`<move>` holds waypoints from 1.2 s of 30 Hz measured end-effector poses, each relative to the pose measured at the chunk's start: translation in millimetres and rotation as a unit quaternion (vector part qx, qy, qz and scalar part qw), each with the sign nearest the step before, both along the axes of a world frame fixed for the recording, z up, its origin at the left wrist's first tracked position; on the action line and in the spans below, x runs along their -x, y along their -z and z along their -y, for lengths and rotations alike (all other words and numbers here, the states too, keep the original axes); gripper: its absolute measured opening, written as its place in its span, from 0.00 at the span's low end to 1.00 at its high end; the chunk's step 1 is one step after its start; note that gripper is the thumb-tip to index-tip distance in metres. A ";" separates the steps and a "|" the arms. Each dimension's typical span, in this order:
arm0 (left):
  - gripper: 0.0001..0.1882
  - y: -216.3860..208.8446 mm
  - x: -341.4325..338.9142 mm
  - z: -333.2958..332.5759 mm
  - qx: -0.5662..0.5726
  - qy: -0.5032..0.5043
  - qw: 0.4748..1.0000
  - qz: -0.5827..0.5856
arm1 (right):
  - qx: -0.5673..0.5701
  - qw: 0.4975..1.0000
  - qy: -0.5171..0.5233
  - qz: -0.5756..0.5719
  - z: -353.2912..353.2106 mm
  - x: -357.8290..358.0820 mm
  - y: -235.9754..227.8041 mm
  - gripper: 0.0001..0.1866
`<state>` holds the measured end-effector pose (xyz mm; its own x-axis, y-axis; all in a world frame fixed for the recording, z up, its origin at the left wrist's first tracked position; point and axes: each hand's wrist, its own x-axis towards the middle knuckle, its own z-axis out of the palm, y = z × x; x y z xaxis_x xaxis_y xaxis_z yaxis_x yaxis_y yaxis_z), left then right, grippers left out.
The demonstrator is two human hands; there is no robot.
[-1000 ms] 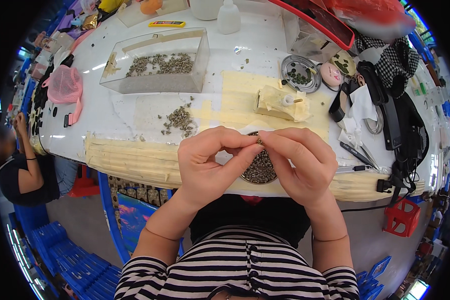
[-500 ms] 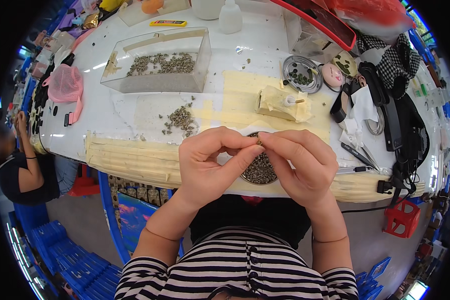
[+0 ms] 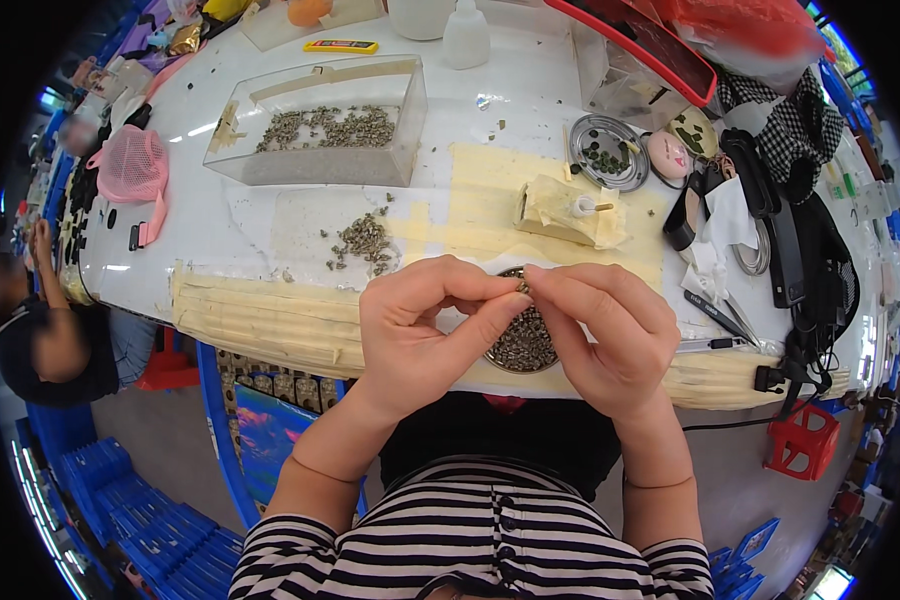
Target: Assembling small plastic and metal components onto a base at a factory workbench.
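Thumb and forefinger of my left hand [image 3: 425,325] pinch a small metal part [image 3: 523,287] from the left. My right hand [image 3: 610,330] meets it from the other side, its fingertips closed on the same tiny piece, whose exact kind is too small to make out. Below the fingertips lies a round dish [image 3: 520,368] filled with many small metal parts [image 3: 522,343], partly covered by both hands. To the left of the hands a loose pile of similar metal parts [image 3: 360,242] rests on the table.
A clear box [image 3: 390,168] with more metal parts stands back left. Right of centre sits a tape-wrapped block [image 3: 560,215], with a round metal tin [image 3: 638,172] behind it. Tweezers [image 3: 738,318] and black straps [image 3: 755,175] lie right. Another person [image 3: 60,335] sits far left.
My hands keep the same pinch over the dish, with only slight finger movement around the small part. The whole view has shifted a little.
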<state>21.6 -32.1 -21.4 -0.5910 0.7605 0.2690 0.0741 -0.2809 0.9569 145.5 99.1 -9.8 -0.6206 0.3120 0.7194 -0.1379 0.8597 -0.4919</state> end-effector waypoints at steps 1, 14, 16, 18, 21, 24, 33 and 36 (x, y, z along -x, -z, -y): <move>0.05 0.0 0.1 0.0 0.000 -0.003 1.000 -0.004 | 0.000 1.000 0.002 -0.003 -0.4 0.2 0.4 0.15; 0.05 1.6 2.8 -1.2 0.000 0.006 1.000 -0.029 | 0.002 1.000 -0.004 0.014 1.0 -0.3 -3.2 0.14; 0.05 1.9 3.0 -1.1 0.002 0.004 0.999 -0.036 | -0.002 1.000 -0.006 0.012 0.4 -0.5 -2.8 0.14; 0.05 -1.8 2.6 1.1 0.019 0.013 0.999 -0.028 | -0.006 1.000 -0.006 0.005 -0.4 -0.1 -1.8 0.15; 0.07 -1.9 0.8 2.3 0.030 -0.013 0.996 -0.078 | 0.003 1.000 0.009 0.001 0.0 -1.5 -7.2 0.15; 0.08 -4.3 -3.0 2.7 0.057 -0.042 0.980 -0.188 | 0.008 0.999 0.028 -0.016 -2.4 -4.3 -9.3 0.15; 0.07 -14.6 38.6 13.6 0.136 -0.207 0.895 -0.371 | 0.006 0.999 0.035 -0.021 -2.2 -4.2 -10.4 0.14; 0.04 -12.3 68.2 10.1 0.204 -0.228 0.856 -0.417 | 0.006 0.999 0.036 -0.021 -2.4 -4.5 -6.5 0.13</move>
